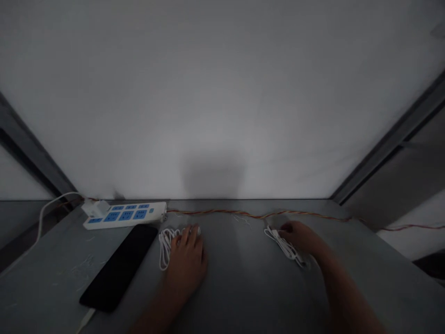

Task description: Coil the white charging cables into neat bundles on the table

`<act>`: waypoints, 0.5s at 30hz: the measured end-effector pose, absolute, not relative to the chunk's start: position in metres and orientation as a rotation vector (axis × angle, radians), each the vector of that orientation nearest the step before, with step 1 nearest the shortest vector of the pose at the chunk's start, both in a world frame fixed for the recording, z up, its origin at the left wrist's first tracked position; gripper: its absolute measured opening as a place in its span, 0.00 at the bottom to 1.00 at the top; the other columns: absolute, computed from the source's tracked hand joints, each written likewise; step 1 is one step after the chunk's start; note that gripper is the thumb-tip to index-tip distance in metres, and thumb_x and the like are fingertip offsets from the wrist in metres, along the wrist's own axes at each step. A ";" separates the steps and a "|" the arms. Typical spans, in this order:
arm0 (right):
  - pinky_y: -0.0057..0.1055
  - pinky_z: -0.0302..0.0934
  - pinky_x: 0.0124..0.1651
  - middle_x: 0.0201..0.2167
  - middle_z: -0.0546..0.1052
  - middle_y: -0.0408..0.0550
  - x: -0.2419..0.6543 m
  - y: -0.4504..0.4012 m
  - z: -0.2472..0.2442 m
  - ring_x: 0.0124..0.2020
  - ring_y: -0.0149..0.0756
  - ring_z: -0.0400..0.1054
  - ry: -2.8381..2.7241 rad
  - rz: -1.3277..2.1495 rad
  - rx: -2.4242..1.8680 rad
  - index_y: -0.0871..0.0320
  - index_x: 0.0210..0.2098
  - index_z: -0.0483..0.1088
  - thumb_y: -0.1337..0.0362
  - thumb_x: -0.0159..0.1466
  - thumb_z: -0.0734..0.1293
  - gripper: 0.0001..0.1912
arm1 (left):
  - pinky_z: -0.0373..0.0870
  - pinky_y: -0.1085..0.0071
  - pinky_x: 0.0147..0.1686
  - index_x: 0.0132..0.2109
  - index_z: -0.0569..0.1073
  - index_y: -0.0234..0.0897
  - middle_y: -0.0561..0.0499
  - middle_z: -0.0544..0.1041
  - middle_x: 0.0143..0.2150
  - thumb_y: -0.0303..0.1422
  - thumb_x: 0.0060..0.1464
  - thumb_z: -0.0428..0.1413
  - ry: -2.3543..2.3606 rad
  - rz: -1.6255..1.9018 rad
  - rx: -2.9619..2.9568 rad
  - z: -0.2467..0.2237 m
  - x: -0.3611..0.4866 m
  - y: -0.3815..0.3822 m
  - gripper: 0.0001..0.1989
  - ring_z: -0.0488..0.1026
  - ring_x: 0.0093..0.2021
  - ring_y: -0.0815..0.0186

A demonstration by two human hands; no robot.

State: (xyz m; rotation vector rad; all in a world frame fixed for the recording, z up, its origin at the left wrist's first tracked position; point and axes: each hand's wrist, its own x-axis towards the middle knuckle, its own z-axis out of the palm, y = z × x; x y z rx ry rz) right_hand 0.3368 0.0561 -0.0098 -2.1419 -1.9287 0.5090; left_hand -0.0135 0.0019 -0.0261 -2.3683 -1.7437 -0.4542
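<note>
My left hand (187,260) lies palm down with its fingers stretched forward and slightly apart. It rests over part of a coiled white cable (164,250), whose loops show to the left of the fingers; what lies beneath the palm is hidden. Over on the right, my right hand (299,235) is closed, thumb and fingers pinching a second bundled white cable (287,247) near its far end. That bundle slants across the grey tabletop, its near end trailing beside my wrist.
A white power strip (125,215) with blue sockets stands at the back left, a white charger (96,208) plugged in. In front lies a black phone (120,266) with a white cord (85,320). A twisted red-yellow wire (215,211) runs along the white back panel (222,102).
</note>
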 end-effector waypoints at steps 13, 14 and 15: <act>0.35 0.66 0.42 0.38 0.79 0.56 0.333 0.057 0.006 0.38 0.46 0.74 -1.760 0.225 -2.035 0.61 0.39 0.78 0.66 0.60 0.62 0.14 | 0.60 0.47 0.56 0.45 0.77 0.37 0.43 0.76 0.55 0.27 0.59 0.49 -1.554 -0.831 -2.451 -0.022 -0.007 -0.006 0.13 0.66 0.59 0.50; 0.35 0.66 0.42 0.39 0.78 0.57 0.331 0.056 0.010 0.37 0.45 0.74 -1.715 0.197 -1.974 0.61 0.40 0.78 0.64 0.61 0.62 0.15 | 0.61 0.48 0.55 0.44 0.77 0.37 0.43 0.77 0.53 0.26 0.59 0.49 -1.485 -0.891 -2.482 -0.022 -0.006 -0.006 0.13 0.68 0.58 0.51; 0.35 0.67 0.41 0.39 0.78 0.57 0.329 0.054 0.014 0.37 0.44 0.74 -1.664 0.171 -1.892 0.61 0.40 0.77 0.63 0.61 0.62 0.15 | 0.63 0.49 0.54 0.44 0.77 0.37 0.43 0.78 0.51 0.25 0.59 0.49 -1.417 -0.943 -2.521 -0.023 -0.005 -0.007 0.13 0.70 0.56 0.52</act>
